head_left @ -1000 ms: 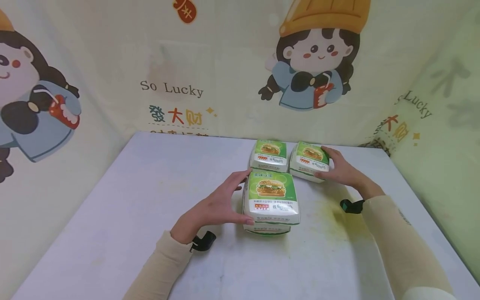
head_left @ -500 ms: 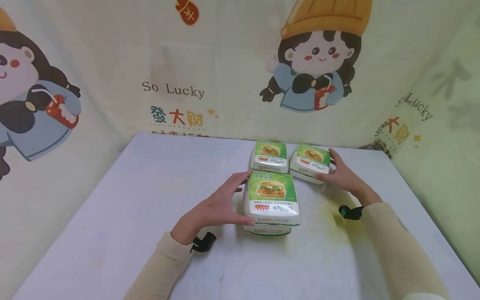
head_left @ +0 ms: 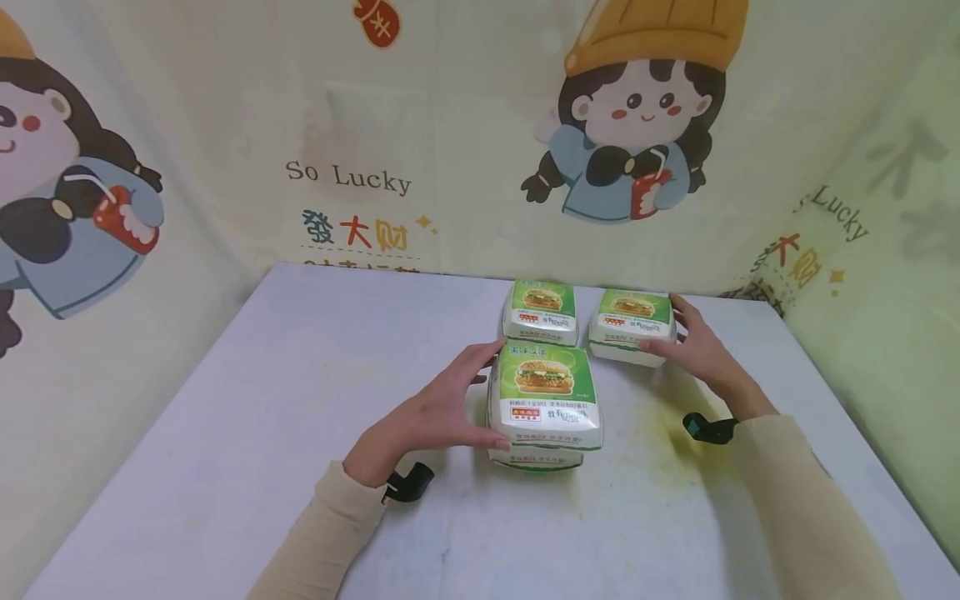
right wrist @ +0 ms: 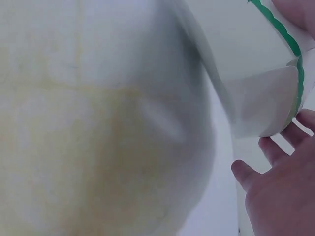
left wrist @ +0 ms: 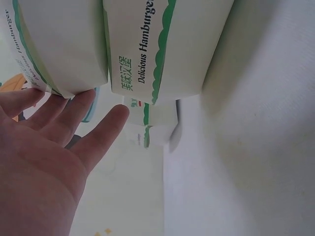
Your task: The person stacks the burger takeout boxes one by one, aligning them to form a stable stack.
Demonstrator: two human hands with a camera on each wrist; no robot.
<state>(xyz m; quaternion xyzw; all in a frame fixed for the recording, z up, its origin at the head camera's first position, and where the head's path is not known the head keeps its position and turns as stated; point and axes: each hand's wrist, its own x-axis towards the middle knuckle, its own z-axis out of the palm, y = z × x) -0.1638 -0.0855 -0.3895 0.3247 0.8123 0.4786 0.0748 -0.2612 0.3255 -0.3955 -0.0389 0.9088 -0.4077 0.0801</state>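
In the head view, two green-and-white hamburger boxes are stacked at the front, one on the other. My left hand [head_left: 438, 408] holds the upper box [head_left: 543, 392] at its left side, thumb at the front corner and fingers at the back one. In the left wrist view, its fingertips touch the bottom edge of that upper box [left wrist: 64, 44], beside the lower box [left wrist: 147, 49]. My right hand [head_left: 705, 354] grips another hamburger box [head_left: 632, 325] at the back right, thumb in front and fingers behind. The right wrist view shows fingers at the side of this box [right wrist: 266, 98].
Another hamburger box [head_left: 540, 312] sits behind the front stack, a narrow gap left of the right-hand box. The white table [head_left: 300, 400] carries yellowish stains at the right. A printed cloth [head_left: 465, 150] hangs along the table's back and sides.
My right hand has turned its box to face more squarely forward and shifted it slightly right, widening the gap to its neighbour. The left hand and the stack stay in place.
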